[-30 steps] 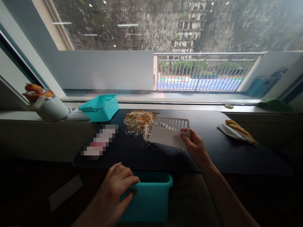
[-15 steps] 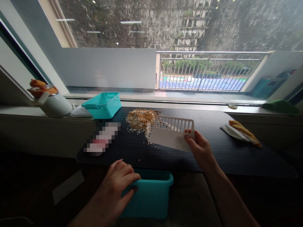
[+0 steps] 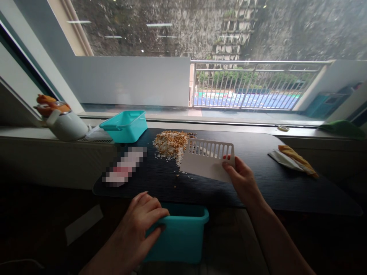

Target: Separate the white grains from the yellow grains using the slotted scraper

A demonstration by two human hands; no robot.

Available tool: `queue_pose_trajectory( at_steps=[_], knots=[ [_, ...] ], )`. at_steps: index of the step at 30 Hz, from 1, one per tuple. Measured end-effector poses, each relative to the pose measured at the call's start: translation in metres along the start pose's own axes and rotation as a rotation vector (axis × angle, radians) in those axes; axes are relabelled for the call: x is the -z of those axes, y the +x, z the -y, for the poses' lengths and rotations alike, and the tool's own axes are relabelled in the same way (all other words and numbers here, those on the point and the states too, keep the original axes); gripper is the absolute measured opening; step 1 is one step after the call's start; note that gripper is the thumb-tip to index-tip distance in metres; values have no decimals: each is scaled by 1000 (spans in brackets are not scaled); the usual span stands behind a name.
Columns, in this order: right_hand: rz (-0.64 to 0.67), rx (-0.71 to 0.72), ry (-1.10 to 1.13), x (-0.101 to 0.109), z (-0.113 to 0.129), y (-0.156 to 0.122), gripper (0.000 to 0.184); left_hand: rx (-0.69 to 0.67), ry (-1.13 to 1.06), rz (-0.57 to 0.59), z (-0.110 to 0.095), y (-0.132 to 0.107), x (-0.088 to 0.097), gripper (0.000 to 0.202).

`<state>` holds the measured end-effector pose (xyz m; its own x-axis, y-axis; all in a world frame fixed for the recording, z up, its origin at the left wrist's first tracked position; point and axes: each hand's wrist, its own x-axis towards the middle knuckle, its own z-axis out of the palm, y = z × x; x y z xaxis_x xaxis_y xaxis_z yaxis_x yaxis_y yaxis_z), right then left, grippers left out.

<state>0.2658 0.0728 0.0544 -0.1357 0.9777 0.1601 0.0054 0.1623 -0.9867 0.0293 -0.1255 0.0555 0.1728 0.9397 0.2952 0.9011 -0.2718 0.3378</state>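
My left hand (image 3: pixel 147 221) grips the rim of a teal plastic bin (image 3: pixel 183 236) below the table's front edge, thumb outside and fingers over the rim. In my right hand (image 3: pixel 242 173) is a white slotted plastic scraper (image 3: pixel 206 164), pinched at its right end. The scraper is tilted over the tabletop, its left edge against a pile of white rice and yellow beans (image 3: pixel 171 143). Some darker grains lie at the pile's right side, partly hidden behind the slots. A few loose grains are scattered in front of the pile.
Another teal basket (image 3: pixel 126 126) stands at the table's back left, near a grey-white pot (image 3: pixel 67 124). A blurred-out pink item (image 3: pixel 124 166) lies left on the dark table (image 3: pixel 252 194). A yellow and white packet (image 3: pixel 295 160) lies at the right. A window runs behind.
A loose bean near the table's front has shifted position, and another grain shows below the pile. Both hands, the bin and the scraper hold nearly the same places.
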Motion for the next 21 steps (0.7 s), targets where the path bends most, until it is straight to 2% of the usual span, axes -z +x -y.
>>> queue_pose_trajectory(
  at_steps=[9, 16, 18, 21],
  knots=[
    [58, -40, 53, -12, 5, -19, 31, 9, 19, -2, 1, -3, 2, 30],
    [129, -118, 32, 10, -7, -58, 36, 4, 11, 10, -2, 0, 1, 27],
    [120, -114, 49, 13, -5, -60, 35, 2, 0, 14, -3, 1, 1, 25],
    [33, -52, 63, 12, 1, -48, 34, -8, -1, 19, -4, 1, 0, 25]
  ],
)
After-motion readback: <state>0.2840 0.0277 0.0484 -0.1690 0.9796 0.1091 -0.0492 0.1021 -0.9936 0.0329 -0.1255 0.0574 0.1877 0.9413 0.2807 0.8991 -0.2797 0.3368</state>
